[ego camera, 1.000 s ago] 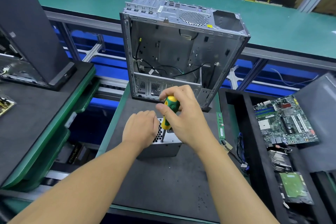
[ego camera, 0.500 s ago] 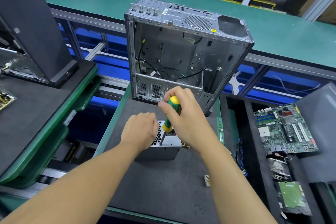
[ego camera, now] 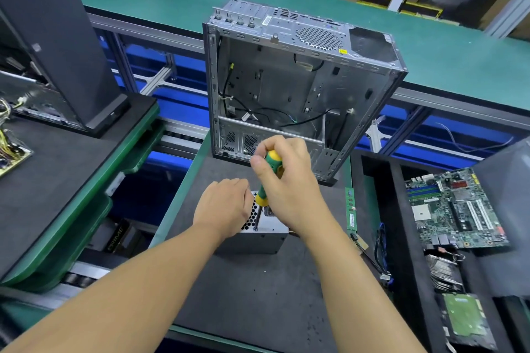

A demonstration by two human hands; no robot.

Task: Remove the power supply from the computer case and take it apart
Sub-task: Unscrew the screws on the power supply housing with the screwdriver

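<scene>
Where a dark padded desk [ego camera: 258, 295] stretches away from the person, an emptied metal computer case [ego camera: 286, 89] stands upright at its far edge, its open side facing them. Just in front of the case, near the desk's middle, sits the grey power supply [ego camera: 258, 241], its perforated face turned up. The person's left hand [ego camera: 226, 206] lies on its left part, fingers curled over it, holding it. Their right hand [ego camera: 289, 186] grips a green and yellow screwdriver [ego camera: 268, 169], nearly upright, with its tip on the supply's top face.
</scene>
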